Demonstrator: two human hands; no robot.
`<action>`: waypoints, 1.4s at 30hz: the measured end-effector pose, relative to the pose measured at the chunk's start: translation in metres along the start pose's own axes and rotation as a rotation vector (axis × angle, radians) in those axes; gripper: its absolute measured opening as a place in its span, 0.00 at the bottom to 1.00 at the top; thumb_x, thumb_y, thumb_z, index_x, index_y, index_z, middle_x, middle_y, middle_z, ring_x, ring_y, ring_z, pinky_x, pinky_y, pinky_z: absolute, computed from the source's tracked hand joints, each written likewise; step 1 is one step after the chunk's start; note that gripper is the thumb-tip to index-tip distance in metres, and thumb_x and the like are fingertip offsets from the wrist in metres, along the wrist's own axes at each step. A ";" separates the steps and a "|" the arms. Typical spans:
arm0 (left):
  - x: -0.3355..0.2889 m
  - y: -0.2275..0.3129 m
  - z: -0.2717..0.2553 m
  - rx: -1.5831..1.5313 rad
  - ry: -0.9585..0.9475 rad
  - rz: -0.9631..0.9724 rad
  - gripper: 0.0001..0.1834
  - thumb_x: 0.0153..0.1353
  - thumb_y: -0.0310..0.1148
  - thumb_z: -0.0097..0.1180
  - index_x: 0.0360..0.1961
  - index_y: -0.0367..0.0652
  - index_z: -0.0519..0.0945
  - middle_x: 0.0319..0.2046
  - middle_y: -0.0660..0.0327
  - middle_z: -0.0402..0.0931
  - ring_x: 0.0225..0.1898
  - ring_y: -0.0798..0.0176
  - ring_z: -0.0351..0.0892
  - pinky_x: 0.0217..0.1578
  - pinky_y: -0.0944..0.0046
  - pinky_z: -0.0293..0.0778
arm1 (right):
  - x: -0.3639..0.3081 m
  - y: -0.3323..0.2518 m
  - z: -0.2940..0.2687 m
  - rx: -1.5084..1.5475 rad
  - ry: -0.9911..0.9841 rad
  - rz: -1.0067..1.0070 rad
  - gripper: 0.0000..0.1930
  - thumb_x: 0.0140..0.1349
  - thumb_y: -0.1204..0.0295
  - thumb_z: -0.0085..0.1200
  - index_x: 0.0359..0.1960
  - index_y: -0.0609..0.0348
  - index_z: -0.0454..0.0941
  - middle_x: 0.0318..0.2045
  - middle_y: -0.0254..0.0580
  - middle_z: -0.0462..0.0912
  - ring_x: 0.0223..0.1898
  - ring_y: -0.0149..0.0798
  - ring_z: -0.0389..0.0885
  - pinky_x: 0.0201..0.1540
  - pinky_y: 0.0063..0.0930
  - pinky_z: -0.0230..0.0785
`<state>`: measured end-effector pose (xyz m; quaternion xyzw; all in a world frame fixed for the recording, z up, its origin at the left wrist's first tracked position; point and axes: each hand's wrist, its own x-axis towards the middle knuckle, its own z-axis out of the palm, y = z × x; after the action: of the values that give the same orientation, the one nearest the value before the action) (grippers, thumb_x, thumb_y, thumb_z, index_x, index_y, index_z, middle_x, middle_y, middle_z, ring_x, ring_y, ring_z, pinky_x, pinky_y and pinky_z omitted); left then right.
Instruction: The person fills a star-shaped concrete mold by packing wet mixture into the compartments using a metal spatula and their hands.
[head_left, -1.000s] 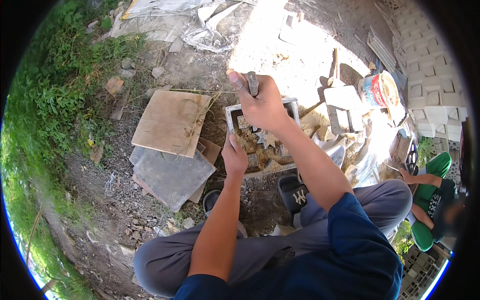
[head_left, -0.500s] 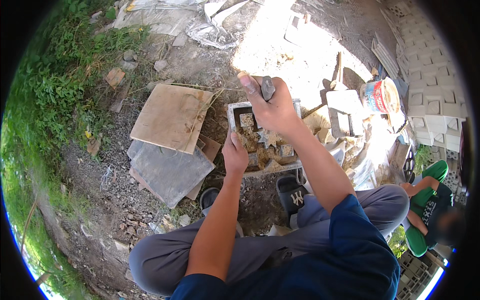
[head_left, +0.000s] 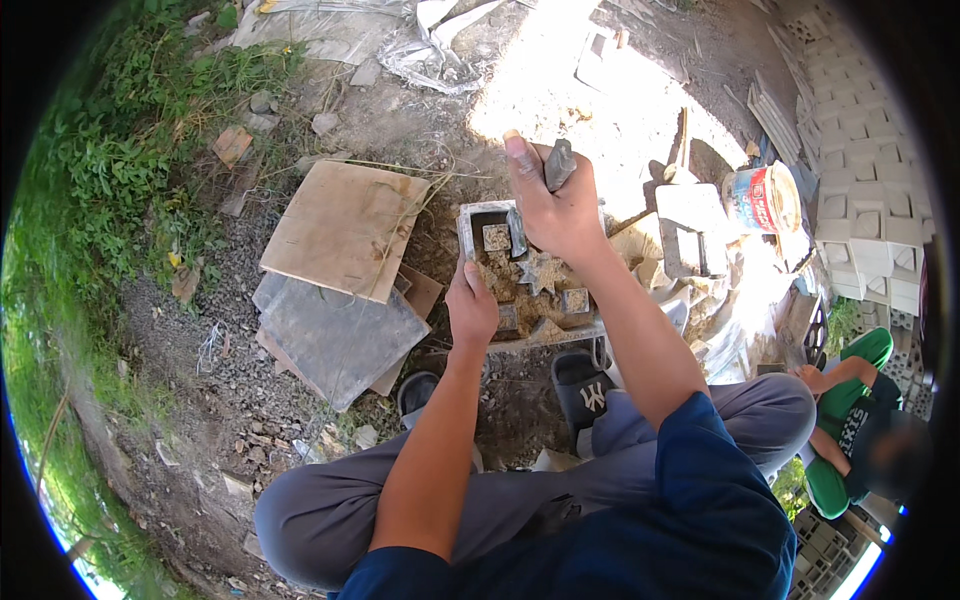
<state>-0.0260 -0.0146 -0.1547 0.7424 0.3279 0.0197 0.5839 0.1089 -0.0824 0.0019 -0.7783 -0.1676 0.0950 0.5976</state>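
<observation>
A rectangular block mould (head_left: 466, 236) rests on the ground in front of me, its rim pale and crusted. Inside are several square cores and a star-shaped core (head_left: 541, 273), with damp brown mix packed between them. My left hand (head_left: 473, 308) grips the mould's left wall. Over the far part of the mould, my right hand (head_left: 562, 208) is closed in a fist round a grey bar-like tool (head_left: 560, 166). The tool's top end sticks out above the fist. A flat grey end (head_left: 517, 232) shows below it, inside the mould near the far left square core.
Left of the mould lie a tan board (head_left: 345, 230) and a dark grey slab (head_left: 340, 335), stacked. To the right are a pale block-like thing (head_left: 690, 228) and a labelled bucket (head_left: 762, 198). Patterned blocks (head_left: 865, 190) are stacked far right. Another person (head_left: 850, 430) sits at the lower right.
My right hand and the tool have shifted slightly right, and the tool's flat lower end now shows. My left hand stays on the mould wall. The other person's hands have moved slightly.
</observation>
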 end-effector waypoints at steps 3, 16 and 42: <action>0.004 -0.014 -0.008 0.005 0.108 0.114 0.27 0.76 0.43 0.32 0.65 0.36 0.69 0.31 0.44 0.74 0.32 0.43 0.73 0.37 0.49 0.69 | -0.013 -0.025 0.005 0.184 0.089 -0.123 0.27 0.73 0.57 0.51 0.17 0.61 0.67 0.11 0.27 0.59 0.17 0.23 0.54 0.19 0.29 0.49; 0.009 -0.015 0.001 0.026 0.113 0.172 0.27 0.77 0.43 0.32 0.66 0.36 0.68 0.23 0.49 0.71 0.23 0.53 0.69 0.29 0.53 0.67 | 0.003 0.004 0.002 0.102 0.025 -0.044 0.22 0.73 0.61 0.51 0.20 0.54 0.64 0.14 0.23 0.60 0.16 0.20 0.54 0.19 0.23 0.46; 0.004 -0.004 -0.007 -0.006 0.043 0.127 0.26 0.76 0.39 0.32 0.65 0.36 0.69 0.46 0.36 0.78 0.48 0.31 0.76 0.47 0.45 0.71 | -0.047 -0.040 -0.012 0.763 -0.182 -0.349 0.38 0.67 0.32 0.34 0.23 0.60 0.66 0.18 0.33 0.62 0.20 0.30 0.58 0.24 0.26 0.49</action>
<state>-0.0277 -0.0058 -0.1579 0.7595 0.2923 0.0735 0.5764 0.0634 -0.1018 0.0416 -0.4498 -0.3015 0.1160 0.8327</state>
